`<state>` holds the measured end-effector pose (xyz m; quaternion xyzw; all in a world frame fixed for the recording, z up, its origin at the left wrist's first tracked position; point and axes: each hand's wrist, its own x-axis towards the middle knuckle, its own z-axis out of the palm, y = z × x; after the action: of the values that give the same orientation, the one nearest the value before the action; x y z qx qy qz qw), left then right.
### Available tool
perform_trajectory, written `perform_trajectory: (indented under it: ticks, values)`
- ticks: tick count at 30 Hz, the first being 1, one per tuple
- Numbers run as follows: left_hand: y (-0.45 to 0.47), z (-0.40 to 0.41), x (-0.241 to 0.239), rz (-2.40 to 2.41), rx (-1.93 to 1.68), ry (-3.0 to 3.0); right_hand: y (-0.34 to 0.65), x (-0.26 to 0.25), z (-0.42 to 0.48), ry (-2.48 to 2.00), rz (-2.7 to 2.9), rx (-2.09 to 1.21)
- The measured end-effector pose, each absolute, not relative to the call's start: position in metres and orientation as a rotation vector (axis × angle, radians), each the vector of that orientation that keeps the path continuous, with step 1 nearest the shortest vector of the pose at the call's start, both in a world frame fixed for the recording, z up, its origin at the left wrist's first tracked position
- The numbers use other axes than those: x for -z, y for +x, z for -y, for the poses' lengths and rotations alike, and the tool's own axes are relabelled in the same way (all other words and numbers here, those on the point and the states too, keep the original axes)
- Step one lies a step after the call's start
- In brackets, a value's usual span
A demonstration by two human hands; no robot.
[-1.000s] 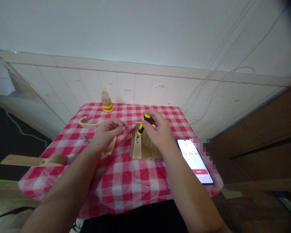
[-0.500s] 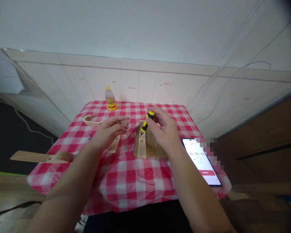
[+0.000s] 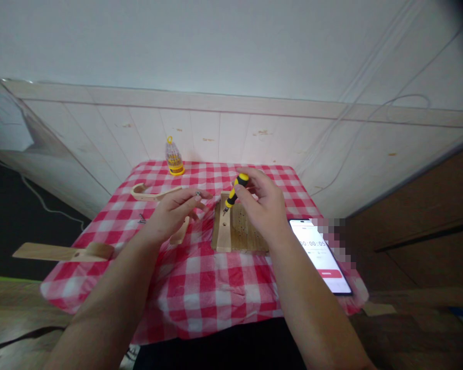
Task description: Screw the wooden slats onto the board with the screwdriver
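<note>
My right hand (image 3: 263, 203) is closed around a yellow and black screwdriver (image 3: 236, 191), which tilts with its tip pointing down. The tip is close to a pale wooden strip (image 3: 224, 236) with a dark hole in it; whether they touch, I cannot tell. Beneath that strip lies a brown wooden board (image 3: 247, 234) with small holes. To the left, my left hand (image 3: 179, 208) pinches a small metal screw (image 3: 198, 193) between thumb and forefinger, above the table. Under this hand another pale wooden piece (image 3: 179, 234) is partly hidden.
A hooked wooden piece (image 3: 141, 192) and loose screws (image 3: 142, 219) lie left on the checked cloth (image 3: 200, 293). A wooden part (image 3: 61, 252) juts over the left edge. A bit holder (image 3: 175, 159) stands at the back; a phone (image 3: 320, 257) lies right.
The fingers of my left hand have shifted, and the screw now sits higher at the fingertips. The screwdriver has moved very slightly to the right. The view has shifted a little.
</note>
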<state>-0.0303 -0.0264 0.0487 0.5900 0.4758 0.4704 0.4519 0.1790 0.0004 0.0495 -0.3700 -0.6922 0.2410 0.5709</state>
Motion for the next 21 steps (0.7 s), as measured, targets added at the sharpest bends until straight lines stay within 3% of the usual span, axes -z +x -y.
perform_trajectory:
  ticks: [9,21]
  values:
    - [-0.008,0.007,-0.08,-1.12,-0.796,1.691,0.186,-0.053,-0.003,-0.953,1.494,-0.489]
    - [-0.005,-0.004,-0.046,-1.134,-0.574,2.102,0.188,-0.051,-0.009,-1.031,1.493,-0.442]
